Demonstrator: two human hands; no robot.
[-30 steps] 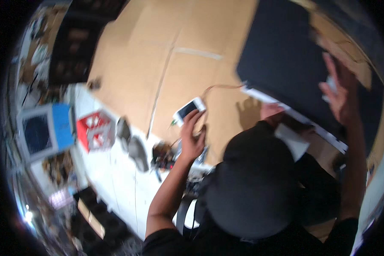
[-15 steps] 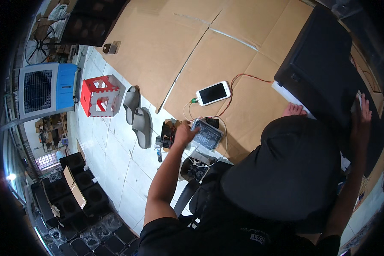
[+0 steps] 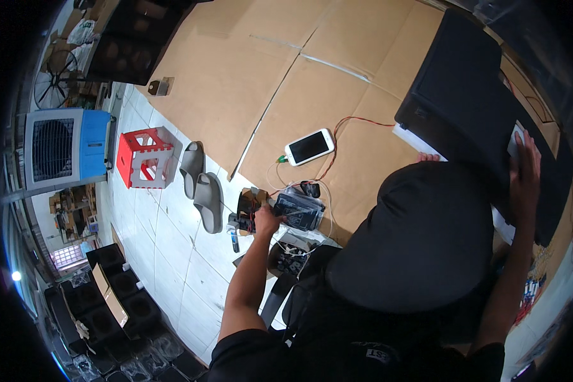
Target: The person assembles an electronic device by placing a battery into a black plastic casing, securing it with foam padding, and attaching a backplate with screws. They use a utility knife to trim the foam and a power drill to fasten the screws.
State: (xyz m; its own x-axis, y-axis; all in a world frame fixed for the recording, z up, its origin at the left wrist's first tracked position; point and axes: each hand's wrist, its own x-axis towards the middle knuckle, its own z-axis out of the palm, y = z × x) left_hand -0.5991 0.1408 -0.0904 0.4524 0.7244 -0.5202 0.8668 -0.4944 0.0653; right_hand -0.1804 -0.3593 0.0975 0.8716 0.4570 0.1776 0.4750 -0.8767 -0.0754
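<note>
My left hand [image 3: 268, 221] is over a small open carton [image 3: 243, 202] of dark parts and wires. Its thumb stands apart and the other fingertips are partly hidden at the carton; nothing shows in its grasp. Right beside it is a clear plastic bag [image 3: 301, 212] with dark flat contents. On the right, my right hand [image 3: 528, 159] presses a flat white piece [image 3: 516, 141] against a large black cabinet [image 3: 452, 89], fingers stretched along it. I cannot make out what the white piece is. My bent knee [image 3: 420, 235] covers part of the cabinet's near side.
A white phone [image 3: 309, 147] with a cable lies on the cardboard sheets [image 3: 356, 83]. A red wire [image 3: 356, 119] runs to the cabinet. Beside my left arm are a bin of black parts [image 3: 290, 260], grey slippers [image 3: 206, 202] and a red-and-grey stool [image 3: 145, 158].
My left hand has moved from the edge of the plastic bag down and left to the carton. My right hand has shifted slightly on the cabinet, and the whole view has tilted a little.
</note>
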